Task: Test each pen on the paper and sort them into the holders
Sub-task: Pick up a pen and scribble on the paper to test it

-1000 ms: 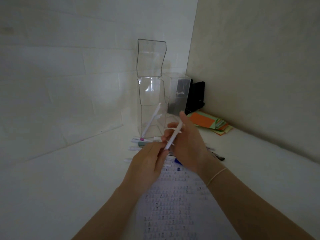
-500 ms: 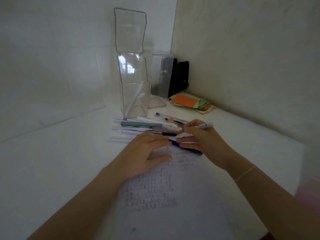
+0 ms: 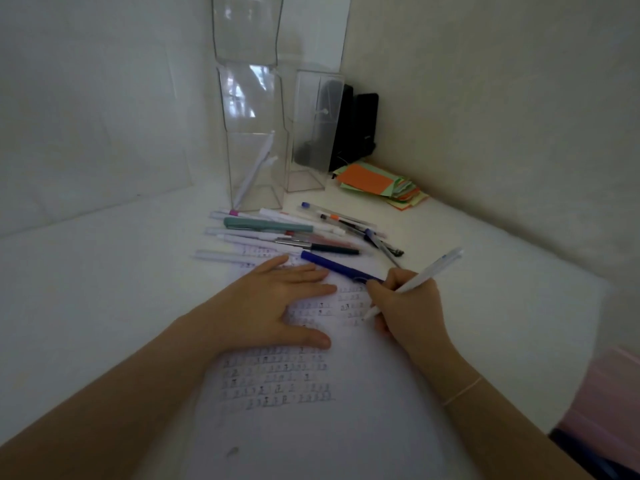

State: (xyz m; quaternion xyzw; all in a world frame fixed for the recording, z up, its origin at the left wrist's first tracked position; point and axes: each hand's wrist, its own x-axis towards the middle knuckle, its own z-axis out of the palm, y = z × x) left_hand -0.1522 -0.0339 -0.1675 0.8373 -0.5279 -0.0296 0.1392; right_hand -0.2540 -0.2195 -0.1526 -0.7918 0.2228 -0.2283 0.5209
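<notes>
A sheet of paper (image 3: 346, 427) with rows of small marks lies in front of me on the white table. My left hand (image 3: 277, 306) rests flat on it, fingers straight. My right hand (image 3: 405, 306) grips a white pen (image 3: 429, 271) in a writing hold, its tip on the paper. Several pens (image 3: 294, 233) lie in a heap just beyond the paper, a dark blue pen (image 3: 339, 268) nearest my hands. Two clear holders stand behind them: the tall left holder (image 3: 252, 140) has a white pen (image 3: 254, 171) leaning in it, and the shorter right holder (image 3: 311, 133) looks empty.
A black object (image 3: 360, 126) stands in the corner behind the right holder. A stack of orange and green paper notes (image 3: 377, 183) lies to the right of the holders. Walls close in at the back and right. Something pink (image 3: 609, 403) shows at the table's right edge.
My hands came down from in front of the holders to the paper. The left hand let go of the white pen and flattened on the sheet; the right hand brought the pen tip to the paper.
</notes>
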